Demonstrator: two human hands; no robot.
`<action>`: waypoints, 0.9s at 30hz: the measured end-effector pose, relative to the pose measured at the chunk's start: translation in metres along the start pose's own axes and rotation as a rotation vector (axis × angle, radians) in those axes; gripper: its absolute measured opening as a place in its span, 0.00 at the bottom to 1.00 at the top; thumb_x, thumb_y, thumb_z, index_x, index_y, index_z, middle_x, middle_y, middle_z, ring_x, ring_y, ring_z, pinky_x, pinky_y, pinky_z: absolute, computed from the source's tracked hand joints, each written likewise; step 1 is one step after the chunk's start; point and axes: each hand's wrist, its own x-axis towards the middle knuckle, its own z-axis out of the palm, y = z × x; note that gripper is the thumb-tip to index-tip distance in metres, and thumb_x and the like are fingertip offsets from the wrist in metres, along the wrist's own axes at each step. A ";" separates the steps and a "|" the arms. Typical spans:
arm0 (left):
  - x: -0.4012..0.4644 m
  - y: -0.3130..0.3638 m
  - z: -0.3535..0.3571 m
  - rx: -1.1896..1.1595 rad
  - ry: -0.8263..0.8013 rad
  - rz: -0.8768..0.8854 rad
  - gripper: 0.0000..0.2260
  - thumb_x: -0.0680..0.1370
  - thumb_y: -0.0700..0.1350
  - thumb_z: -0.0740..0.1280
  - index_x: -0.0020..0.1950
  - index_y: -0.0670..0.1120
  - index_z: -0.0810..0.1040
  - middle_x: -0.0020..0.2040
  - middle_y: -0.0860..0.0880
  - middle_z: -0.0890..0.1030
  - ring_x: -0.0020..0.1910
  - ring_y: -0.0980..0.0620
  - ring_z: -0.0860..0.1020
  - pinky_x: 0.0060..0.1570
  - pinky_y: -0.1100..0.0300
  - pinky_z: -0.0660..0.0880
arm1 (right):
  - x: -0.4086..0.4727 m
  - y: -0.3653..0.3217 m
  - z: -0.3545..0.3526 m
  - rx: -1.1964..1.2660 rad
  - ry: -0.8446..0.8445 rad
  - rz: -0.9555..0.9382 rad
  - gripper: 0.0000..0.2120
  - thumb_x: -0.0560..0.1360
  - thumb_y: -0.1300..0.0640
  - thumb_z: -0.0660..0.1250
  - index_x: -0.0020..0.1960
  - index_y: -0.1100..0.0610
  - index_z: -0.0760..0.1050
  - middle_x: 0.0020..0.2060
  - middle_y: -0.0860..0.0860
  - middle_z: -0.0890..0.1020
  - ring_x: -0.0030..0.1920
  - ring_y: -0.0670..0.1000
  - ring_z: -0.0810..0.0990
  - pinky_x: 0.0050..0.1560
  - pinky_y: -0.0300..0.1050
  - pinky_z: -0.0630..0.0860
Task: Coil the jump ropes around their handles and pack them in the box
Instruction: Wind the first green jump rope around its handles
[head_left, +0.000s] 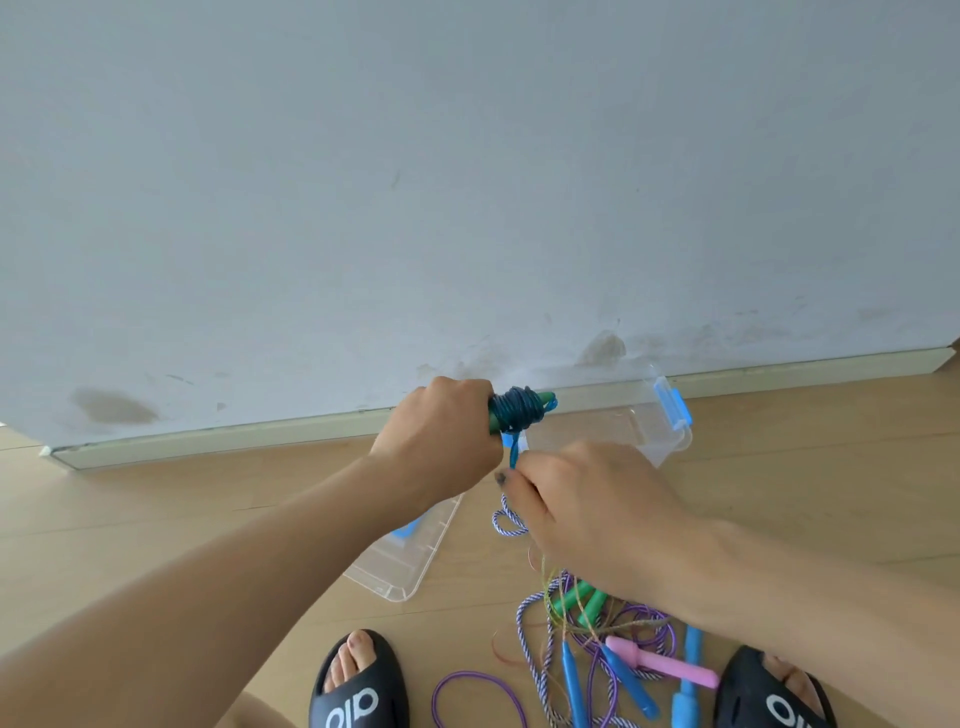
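My left hand grips a pair of green handles with dark blue rope coiled round them, held up in front of the wall. My right hand pinches the loose end of that blue rope just below the coil. Behind my hands a clear plastic box with blue latches stands on the floor by the skirting board. Its clear lid lies flat under my left forearm. Between my feet lies a tangle of other jump ropes with green, blue and pink handles and purple and striped cords.
A pale wall with a skirting board runs across the back. My two feet in black slippers stand on the wooden floor on either side of the rope pile.
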 end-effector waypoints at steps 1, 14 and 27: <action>-0.001 0.001 0.000 0.080 -0.023 0.027 0.02 0.72 0.42 0.61 0.43 0.46 0.71 0.35 0.48 0.73 0.33 0.45 0.72 0.30 0.57 0.66 | 0.001 -0.001 -0.004 0.000 0.001 -0.042 0.22 0.81 0.44 0.50 0.30 0.51 0.58 0.22 0.46 0.61 0.23 0.47 0.59 0.25 0.46 0.55; -0.016 0.026 -0.004 0.295 0.035 0.326 0.02 0.76 0.45 0.59 0.48 0.50 0.67 0.33 0.51 0.65 0.33 0.45 0.68 0.34 0.55 0.64 | 0.045 0.057 -0.033 0.382 -0.036 0.033 0.25 0.80 0.45 0.62 0.31 0.58 0.61 0.25 0.49 0.62 0.27 0.47 0.60 0.32 0.47 0.59; -0.031 0.019 -0.017 -0.239 0.187 0.406 0.02 0.68 0.45 0.66 0.39 0.49 0.74 0.26 0.52 0.69 0.26 0.50 0.66 0.26 0.57 0.64 | 0.041 0.059 0.002 0.915 -0.353 0.424 0.17 0.79 0.67 0.57 0.32 0.56 0.66 0.24 0.49 0.66 0.23 0.46 0.62 0.26 0.38 0.59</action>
